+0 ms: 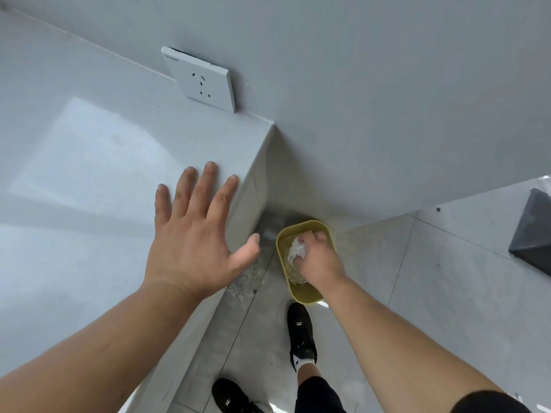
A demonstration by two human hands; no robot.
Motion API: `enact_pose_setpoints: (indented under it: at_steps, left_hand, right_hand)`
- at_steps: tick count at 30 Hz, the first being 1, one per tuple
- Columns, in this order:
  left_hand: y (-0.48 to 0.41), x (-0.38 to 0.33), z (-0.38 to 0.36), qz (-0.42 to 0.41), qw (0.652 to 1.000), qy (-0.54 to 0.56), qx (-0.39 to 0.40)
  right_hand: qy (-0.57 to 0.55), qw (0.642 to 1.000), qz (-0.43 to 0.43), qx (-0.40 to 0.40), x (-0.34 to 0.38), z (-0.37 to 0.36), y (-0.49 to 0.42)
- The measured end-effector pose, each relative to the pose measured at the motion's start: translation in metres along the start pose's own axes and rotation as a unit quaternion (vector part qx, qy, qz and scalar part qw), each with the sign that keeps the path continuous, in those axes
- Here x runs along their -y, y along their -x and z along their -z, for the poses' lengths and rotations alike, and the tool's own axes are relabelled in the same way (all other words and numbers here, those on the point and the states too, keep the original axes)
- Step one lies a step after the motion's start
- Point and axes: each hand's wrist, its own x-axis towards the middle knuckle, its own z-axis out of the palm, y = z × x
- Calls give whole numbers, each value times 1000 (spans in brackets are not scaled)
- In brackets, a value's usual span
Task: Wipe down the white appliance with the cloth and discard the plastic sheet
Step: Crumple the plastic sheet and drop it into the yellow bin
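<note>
My right hand (317, 259) reaches down into a yellow bin (323, 228) on the floor, its fingers closed around a crumpled clear plastic sheet (296, 251). The sheet sits inside the bin's opening, partly hidden by my fingers. My left hand (195, 234) hovers with fingers spread over the right end of a white countertop (89, 162), holding nothing. Neither the white appliance nor the cloth is in sight.
A white wall socket (202, 81) is fixed on the grey wall above the countertop's back edge. More crinkled clear plastic (244, 281) lies on the floor beside the counter's side. My black shoes (301, 332) stand on the tiled floor. A dark object (533, 234) sits far right.
</note>
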Motion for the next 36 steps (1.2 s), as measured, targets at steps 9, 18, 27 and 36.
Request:
enact_pose_setpoints:
  at_steps: [9, 18, 27, 36]
  left_hand:
    - [-1, 1, -2, -4, 1000, -3, 0]
    - [0, 2, -5, -5, 1000, -7, -2]
    - [1, 2, -6, -5, 1000, -3, -6]
    - [0, 4, -6, -9, 1000, -8, -12]
  right_hand:
    - [31, 995, -39, 91, -19, -40, -37]
    - [76, 984, -69, 146, -39, -75, -60]
    - [42, 969, -168, 176, -55, -94, -61]
    - [62, 981, -109, 150, -49, -68, -56]
